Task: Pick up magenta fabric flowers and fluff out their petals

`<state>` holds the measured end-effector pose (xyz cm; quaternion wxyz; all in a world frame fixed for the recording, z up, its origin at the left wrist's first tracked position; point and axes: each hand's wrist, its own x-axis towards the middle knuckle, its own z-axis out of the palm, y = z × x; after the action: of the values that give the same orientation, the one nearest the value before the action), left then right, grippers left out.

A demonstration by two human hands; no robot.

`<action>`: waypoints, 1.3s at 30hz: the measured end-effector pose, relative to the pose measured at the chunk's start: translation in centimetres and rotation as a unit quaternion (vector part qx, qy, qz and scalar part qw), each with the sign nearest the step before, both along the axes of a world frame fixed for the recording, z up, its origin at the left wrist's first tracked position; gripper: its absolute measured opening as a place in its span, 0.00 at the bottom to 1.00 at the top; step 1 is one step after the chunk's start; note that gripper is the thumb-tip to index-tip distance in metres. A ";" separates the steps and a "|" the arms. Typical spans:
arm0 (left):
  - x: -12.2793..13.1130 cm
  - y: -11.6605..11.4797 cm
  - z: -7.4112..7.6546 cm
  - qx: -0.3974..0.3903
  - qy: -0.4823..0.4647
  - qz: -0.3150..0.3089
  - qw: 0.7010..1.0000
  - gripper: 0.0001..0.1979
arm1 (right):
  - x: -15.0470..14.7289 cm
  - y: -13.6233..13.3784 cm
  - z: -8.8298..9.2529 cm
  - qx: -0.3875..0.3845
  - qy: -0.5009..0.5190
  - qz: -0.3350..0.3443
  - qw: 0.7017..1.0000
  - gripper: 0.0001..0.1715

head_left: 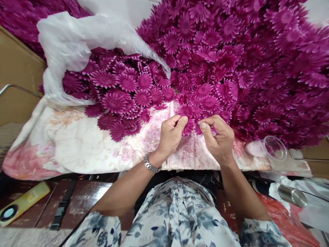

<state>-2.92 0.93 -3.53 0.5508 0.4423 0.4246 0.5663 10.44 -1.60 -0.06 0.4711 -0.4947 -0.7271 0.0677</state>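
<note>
My left hand (171, 134), with a metal watch on its wrist, is closed in a pinch on a magenta fabric flower (189, 125) at the table's near edge. My right hand (218, 135) is closed too, thumb pressed to fingers on another magenta flower (198, 128) right beside the first. The two hands nearly touch. Behind them rises a big heap of the same flowers (244, 68). A second pile (123, 92) spills from a clear plastic bag (77, 44) at the left.
A floral cloth (77, 144) covers the table. A clear plastic cup (275, 148) lies on its side at the right. Lower right holds a metal cylinder (291, 195); a yellow flat object (23, 203) lies lower left. Cardboard (15, 68) stands at the left.
</note>
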 end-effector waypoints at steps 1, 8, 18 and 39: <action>0.0 0.0 0.0 0.004 0.011 -0.007 1.000 0.18 | -0.1 0.0 0.1 0.008 -0.004 0.001 1.000 0.06; 0.2 0.0 0.2 0.013 0.019 -0.025 0.999 0.05 | 0.0 0.0 -0.2 -0.006 -0.018 0.019 1.000 0.06; 0.1 0.0 0.1 0.006 -0.004 -0.013 1.000 0.11 | 0.6 -0.4 -1.4 -0.032 -0.007 0.005 0.999 0.07; 0.0 0.0 0.9 -0.127 -0.161 -0.055 0.977 0.13 | -0.4 1.4 -2.0 0.006 -0.118 -0.015 0.993 0.05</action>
<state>-2.97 0.97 -2.59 0.6940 0.2942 0.3735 0.5407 10.02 -0.22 -2.07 0.3862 -0.5070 -0.7706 -0.0029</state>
